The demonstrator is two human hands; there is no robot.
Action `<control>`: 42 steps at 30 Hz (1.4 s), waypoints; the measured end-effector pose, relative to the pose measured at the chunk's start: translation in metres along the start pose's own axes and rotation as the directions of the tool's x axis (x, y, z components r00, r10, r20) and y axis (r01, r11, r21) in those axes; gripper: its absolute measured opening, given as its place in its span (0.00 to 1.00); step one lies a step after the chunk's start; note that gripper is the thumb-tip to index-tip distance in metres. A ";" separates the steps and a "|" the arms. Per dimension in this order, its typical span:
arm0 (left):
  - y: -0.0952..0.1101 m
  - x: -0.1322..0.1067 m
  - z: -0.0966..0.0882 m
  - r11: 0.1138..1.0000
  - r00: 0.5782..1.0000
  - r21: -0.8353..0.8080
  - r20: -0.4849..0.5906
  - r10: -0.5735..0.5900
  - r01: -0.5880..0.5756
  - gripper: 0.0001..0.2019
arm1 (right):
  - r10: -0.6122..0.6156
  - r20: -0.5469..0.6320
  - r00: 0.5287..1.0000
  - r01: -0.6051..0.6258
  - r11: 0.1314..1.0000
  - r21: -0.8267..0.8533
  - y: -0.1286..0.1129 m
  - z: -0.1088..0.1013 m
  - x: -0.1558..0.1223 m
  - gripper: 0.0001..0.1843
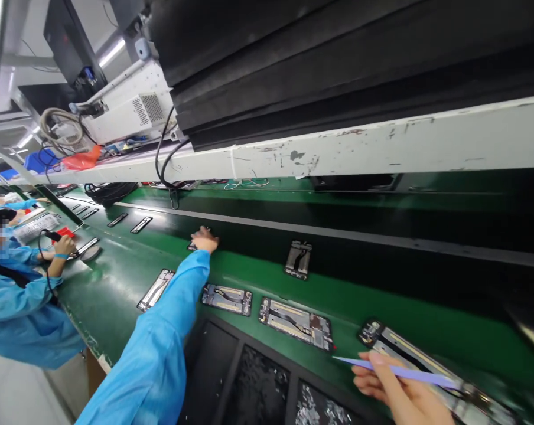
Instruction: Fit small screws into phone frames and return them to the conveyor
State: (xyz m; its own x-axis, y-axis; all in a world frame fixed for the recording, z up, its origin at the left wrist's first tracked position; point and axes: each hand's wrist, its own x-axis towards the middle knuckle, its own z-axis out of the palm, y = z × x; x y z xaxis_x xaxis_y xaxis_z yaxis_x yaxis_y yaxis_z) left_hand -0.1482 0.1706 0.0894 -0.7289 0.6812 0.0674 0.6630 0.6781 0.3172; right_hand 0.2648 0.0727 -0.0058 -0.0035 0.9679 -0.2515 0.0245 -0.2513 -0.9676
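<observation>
My right hand (393,383) pinches a lilac pry stick (395,372) between its fingers (368,372) just above a phone frame (426,360), my left hand (204,239) is on another frame (191,247) across the green bench (116,289), its grip unclear, and one slip could gouge the nearer frame.

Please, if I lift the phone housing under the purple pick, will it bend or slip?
The phone housing looks thin and flat, so probably stiff but somewhat fragile. Its smooth strips may feel slippery. Flat on the green conveyor belt, it seems unlikely to roll.
</observation>
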 end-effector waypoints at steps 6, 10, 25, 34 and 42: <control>-0.041 0.007 -0.016 0.995 0.994 0.039 -0.062 -0.091 0.093 0.20 | -0.105 0.014 0.994 0.105 0.994 -0.043 -0.006 0.010 -0.004 0.41; -0.032 -0.028 -0.015 1.000 0.997 -0.012 -0.072 0.007 -0.007 0.23 | -0.145 -0.006 0.989 0.144 0.988 -0.047 -0.004 0.006 -0.003 0.39; -0.105 -0.429 0.020 0.906 0.907 0.048 0.054 0.419 -0.421 0.50 | -0.612 0.479 0.629 0.761 0.609 -0.222 -0.006 0.008 -0.053 0.08; -0.063 -0.295 -0.008 0.284 0.211 -0.213 0.312 0.927 -0.935 0.13 | -0.631 0.748 0.206 0.976 0.191 -0.108 0.009 -0.021 -0.071 0.10; -0.019 -0.228 0.034 0.134 -0.174 -0.614 0.416 0.893 -0.778 0.13 | -0.602 0.777 0.186 0.972 0.230 -0.055 0.011 -0.017 -0.074 0.10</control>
State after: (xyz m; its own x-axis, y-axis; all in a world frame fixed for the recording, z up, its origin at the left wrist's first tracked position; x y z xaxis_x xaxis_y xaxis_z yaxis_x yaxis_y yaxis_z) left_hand 0.0113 0.0118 0.0355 0.7895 0.6014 -0.1222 0.5516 -0.6081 0.5710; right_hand 0.2828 -0.0010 0.0025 -0.7920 0.3239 0.5175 0.0572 0.8833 -0.4652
